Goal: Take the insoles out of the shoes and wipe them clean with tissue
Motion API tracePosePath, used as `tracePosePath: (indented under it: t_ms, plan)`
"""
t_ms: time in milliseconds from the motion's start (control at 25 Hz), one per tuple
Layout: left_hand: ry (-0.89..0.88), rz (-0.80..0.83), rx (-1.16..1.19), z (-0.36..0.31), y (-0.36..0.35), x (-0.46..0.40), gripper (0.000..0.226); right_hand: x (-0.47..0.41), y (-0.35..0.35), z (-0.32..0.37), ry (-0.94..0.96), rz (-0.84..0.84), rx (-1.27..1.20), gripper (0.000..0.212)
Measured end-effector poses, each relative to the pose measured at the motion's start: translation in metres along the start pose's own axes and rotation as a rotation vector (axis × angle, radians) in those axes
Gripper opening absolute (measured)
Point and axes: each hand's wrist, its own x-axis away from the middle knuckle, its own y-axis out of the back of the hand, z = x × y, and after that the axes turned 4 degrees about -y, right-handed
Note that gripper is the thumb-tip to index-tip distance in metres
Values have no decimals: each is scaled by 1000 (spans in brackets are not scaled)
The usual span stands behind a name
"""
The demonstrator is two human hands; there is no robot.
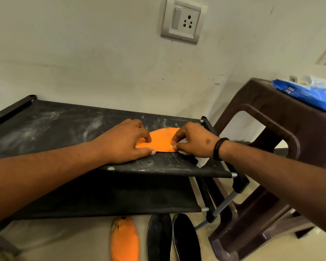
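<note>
An orange insole lies flat on the top shelf of a black fabric shoe rack. My left hand presses its left end down, fingertips and thumb on the insole's edge. At the insole's right end, my right hand grips a crumpled white tissue against the surface; part of the tissue sticks out under the palm. A second orange insole lies on the floor below. Two dark shoes stand side by side next to it.
A brown plastic stool stands at the right, with a blue pack of wipes on top. The rack's top is dusty with white smears. A wall socket is on the wall behind. The lower rack shelf sits beneath.
</note>
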Motion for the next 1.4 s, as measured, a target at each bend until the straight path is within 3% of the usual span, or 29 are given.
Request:
tracePosePath:
  t_ms: [240,480,680,920,1080,1400]
  plan:
    - [-7,-3,-12,0,-1,-1,48,-4,5,-21,-161,-90,75,10]
    - [-21,-15,-10,1,-1,0,49,1,-2,-7,-45,-35,33,13]
    - [-27,-14,-20,-1,1,-1,49,-6,4,-17,-162,-95,203,14]
    - [-32,-16,-20,1,1,1,49,-1,-3,-2,-29,-19,91,13]
    - [-35,-19,-21,1,0,0,50,-4,6,-11,-88,-121,185,14]
    - [-37,-16,-23,1,0,-1,50,-17,0,-13,-206,-203,117,21]
